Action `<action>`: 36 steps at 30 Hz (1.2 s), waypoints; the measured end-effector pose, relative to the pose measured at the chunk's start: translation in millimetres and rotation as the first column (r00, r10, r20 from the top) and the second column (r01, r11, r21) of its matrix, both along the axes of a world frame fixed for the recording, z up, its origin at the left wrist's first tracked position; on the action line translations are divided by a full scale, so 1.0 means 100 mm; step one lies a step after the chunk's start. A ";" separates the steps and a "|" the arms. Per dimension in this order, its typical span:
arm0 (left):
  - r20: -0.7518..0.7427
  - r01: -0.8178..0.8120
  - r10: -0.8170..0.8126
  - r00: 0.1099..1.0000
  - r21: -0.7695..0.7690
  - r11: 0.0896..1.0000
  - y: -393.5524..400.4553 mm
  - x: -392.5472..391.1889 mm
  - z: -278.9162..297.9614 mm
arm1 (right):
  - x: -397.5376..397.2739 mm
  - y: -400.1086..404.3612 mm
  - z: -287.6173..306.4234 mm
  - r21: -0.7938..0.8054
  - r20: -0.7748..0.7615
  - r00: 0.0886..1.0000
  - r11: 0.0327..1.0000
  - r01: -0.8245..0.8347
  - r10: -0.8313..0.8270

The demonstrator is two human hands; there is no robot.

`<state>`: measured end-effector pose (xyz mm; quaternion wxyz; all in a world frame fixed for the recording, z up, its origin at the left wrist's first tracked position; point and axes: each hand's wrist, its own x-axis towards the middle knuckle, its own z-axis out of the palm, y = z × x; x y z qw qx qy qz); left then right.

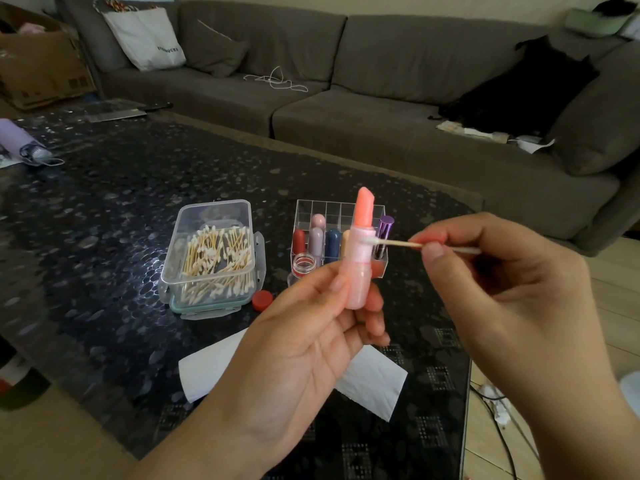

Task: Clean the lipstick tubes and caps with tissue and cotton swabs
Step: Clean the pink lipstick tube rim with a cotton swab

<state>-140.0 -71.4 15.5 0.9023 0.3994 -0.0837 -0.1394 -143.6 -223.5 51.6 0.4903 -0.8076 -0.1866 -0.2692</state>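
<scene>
My left hand grips an uncapped pink lipstick tube upright, its coral bullet twisted up. My right hand pinches a wooden cotton swab between thumb and forefinger; its white tip touches the tube's collar just below the bullet. A white tissue lies flat on the table under my left hand. A clear organiser behind the tube holds several capped lipsticks, among them a purple metallic one.
A clear box of cotton swabs stands open at left of the organiser. A small open jar and its red lid sit between them. The dark patterned glass table ends near a grey sofa.
</scene>
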 end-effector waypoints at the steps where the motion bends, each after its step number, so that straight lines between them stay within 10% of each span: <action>1: 0.000 -0.001 0.001 1.000 -0.004 1.000 0.00 0.00 0.00 | 0.00 0.00 0.00 0.002 0.006 1.000 1.000 0.005 -0.005; 36: 0.089 -0.128 0.112 0.990 0.193 0.973 -0.02 -0.02 -0.01 | 0.00 0.00 -0.02 -0.102 0.044 0.999 0.994 0.032 -0.027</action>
